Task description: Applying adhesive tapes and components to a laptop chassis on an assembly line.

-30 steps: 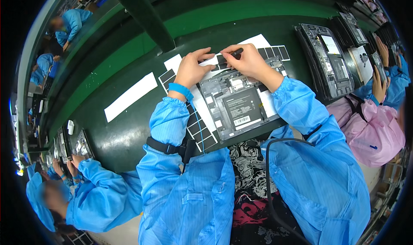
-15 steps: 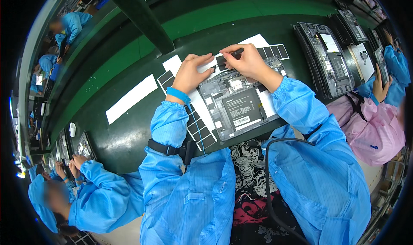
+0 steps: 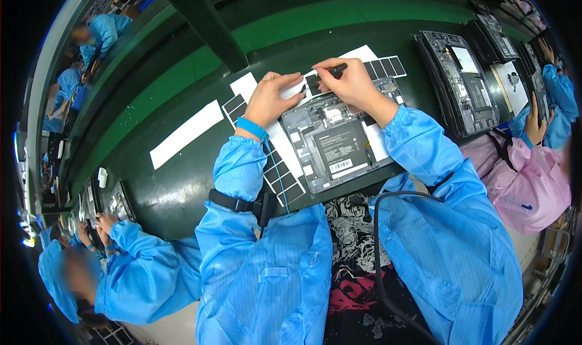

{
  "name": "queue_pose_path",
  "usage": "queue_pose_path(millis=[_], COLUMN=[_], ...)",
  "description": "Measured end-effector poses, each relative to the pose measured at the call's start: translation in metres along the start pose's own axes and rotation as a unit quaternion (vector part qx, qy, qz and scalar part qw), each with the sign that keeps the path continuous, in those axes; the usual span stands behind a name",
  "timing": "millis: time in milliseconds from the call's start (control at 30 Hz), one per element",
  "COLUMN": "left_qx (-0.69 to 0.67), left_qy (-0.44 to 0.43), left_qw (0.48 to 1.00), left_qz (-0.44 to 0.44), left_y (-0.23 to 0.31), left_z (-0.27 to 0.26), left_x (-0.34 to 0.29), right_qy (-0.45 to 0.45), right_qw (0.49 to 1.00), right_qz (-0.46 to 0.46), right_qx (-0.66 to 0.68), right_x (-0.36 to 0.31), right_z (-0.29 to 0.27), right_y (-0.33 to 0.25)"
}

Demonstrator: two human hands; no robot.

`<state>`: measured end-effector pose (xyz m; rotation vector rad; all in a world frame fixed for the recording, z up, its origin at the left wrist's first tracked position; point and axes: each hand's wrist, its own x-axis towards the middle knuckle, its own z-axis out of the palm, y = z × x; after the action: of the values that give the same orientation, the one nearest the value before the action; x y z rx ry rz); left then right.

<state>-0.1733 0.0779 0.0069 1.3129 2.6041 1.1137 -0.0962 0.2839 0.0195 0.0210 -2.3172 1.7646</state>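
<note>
A tablet-like device with its inside exposed (image 3: 310, 140) lies in front of me, a large black battery (image 3: 341, 145) in its middle. Over its far edge, my right hand (image 3: 347, 83) is closed around a slim black pen-shaped tool (image 3: 338, 70), whose working end the fingers hide. My left hand (image 3: 271, 97) is at the device's far left corner, thumb and forefinger apart. A small dark piece (image 3: 303, 89) shows at the left thumb tip; whether it sticks there I cannot tell. Between the hands is part of a white sheet with black rectangles (image 3: 388, 67).
Another strip of black rectangles (image 3: 283, 178) lies left of the device, and a white paper strip (image 3: 187, 134) farther left. Stacked opened devices (image 3: 458, 81) stand at right. Co-workers sit on both sides. A dark green post (image 3: 203, 20) rises at the back. A blue wrist cord (image 3: 276, 166) hangs from my left wrist.
My right hand has shifted slightly up and its fingers have drawn a little away from my left hand. My left hand stays nearly in place, and the device has turned slightly.
</note>
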Motion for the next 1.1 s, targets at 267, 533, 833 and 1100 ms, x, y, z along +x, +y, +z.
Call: queue_pose_path(millis=[267, 533, 833, 1100], left_qx=[0.003, -0.023, -0.172, -0.206], left_qy=[-0.004, -0.035, -0.062, -0.098], left_qw=[1.0, 0.997, 0.954, 0.933], left_qz=[-0.011, -0.066, -0.238, -0.277], left_y=[0.0, 0.006, 0.108, 0.101], left_z=[0.002, -0.013, 0.009, 0.035], left_x=[0.004, 0.021, 0.023, 0.017], right_qy=[0.021, 0.048, 0.051, 0.011], right_qw=[0.993, 0.98, 0.961, 0.966], right_qz=[-0.008, 0.101, 0.132, 0.123], right_qx=[0.112, 0.167, 0.238, 0.226], right_x=[0.004, -0.033, -0.053, -0.052], right_z=[-0.022, -0.088, -0.103, -0.093], right_y=[-0.016, -0.03, 0.003, 0.006])
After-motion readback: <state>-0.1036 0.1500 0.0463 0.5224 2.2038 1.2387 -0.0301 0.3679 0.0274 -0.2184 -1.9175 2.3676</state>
